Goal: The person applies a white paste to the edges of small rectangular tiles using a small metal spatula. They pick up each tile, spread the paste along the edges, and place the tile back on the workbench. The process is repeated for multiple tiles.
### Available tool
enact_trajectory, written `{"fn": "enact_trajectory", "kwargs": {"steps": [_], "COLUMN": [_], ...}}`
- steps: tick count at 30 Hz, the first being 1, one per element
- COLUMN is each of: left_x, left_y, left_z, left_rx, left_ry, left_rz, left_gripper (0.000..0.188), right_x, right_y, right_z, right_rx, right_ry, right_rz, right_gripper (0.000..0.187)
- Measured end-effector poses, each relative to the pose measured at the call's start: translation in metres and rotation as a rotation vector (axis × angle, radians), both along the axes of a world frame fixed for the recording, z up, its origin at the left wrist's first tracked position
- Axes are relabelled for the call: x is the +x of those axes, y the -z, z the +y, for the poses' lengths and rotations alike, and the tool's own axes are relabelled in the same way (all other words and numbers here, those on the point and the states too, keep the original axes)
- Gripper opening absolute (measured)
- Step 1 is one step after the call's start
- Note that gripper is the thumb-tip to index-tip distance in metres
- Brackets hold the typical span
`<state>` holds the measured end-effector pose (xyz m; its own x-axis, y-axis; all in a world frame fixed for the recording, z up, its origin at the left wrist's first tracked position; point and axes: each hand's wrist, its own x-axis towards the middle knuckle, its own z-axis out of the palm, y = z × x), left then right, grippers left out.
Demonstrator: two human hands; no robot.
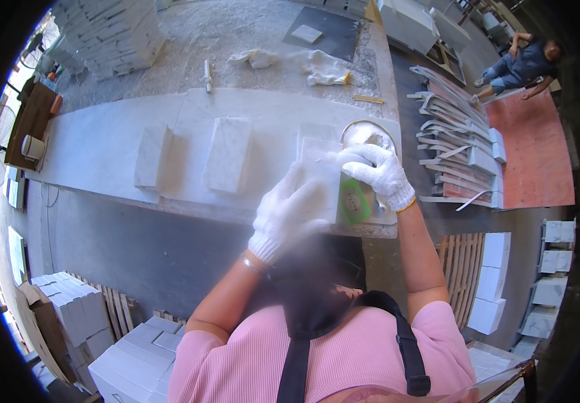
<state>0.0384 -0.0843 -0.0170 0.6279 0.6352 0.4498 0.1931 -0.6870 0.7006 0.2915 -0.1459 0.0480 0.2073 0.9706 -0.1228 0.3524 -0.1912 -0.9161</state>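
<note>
My left hand point(288, 213), in a white knitted glove, lies with its fingers stretched out over a white marble-look tile point(322, 161) at the near edge of the worktop. My right hand point(379, 173), gloved too, has its fingers bent together at the tile's upper right edge; whatever they pinch is hidden. Just beyond it sits a round bowl point(368, 134) of white powder or paste. A bright green flat pad or block point(355, 203) lies below the right hand, against the tile. Left of these, two stacks of white marble-look tiles point(229, 154) point(152, 156) stand apart.
Farther back on the dusty table lie crumpled white gloves point(327, 68), a thin white stick point(207, 76) and a dark mat point(322, 33). White strips point(448, 134) lie on a bench at right, where another person point(522, 64) is. Boxes point(139, 356) stand at lower left.
</note>
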Motion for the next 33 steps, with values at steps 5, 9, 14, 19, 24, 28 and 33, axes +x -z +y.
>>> {"fn": "enact_trajectory", "kwargs": {"steps": [5, 9, 14, 19, 24, 28, 33], "left_x": [-0.0012, -0.0019, -0.0017, -0.0002, 0.0005, -0.0004, -0.0014], "left_y": [-0.0024, -0.0024, -0.0037, -0.0083, -0.0085, -0.0054, -0.0031], "left_z": [-0.0002, -0.0008, -0.0002, -0.0003, 0.0001, -0.0006, -0.0011], "left_rx": [-0.013, -0.009, 0.007, 0.003, 0.005, 0.013, -0.01], "left_ry": [0.005, -0.003, -0.009, 0.002, -0.006, -0.014, -0.01], "left_rz": [0.007, 0.026, 0.019, 0.002, 0.008, 0.015, 0.035], "left_gripper": [0.074, 0.073, 0.073, 0.07, 0.071, 0.072, 0.074], "right_x": [0.0013, 0.0025, 0.0016, -0.0009, -0.0008, 0.0, 0.0001], "right_y": [0.0008, 0.0037, 0.0029, -0.0004, -0.0033, -0.0033, -0.0023], "right_z": [0.0018, 0.0033, 0.0037, 0.0038, 0.0035, 0.0036, 0.0046], "right_rx": [0.036, 0.022, -0.003, -0.001, -0.054, -0.045, -0.043], "right_ry": [-0.002, 0.004, 0.005, -0.001, 0.006, 0.007, -0.001], "right_rz": [-0.051, -0.005, 0.045, 0.133, 0.093, 0.06, 0.046], "right_gripper": [0.027, 0.027, 0.027, 0.028, 0.03, 0.03, 0.03]}}
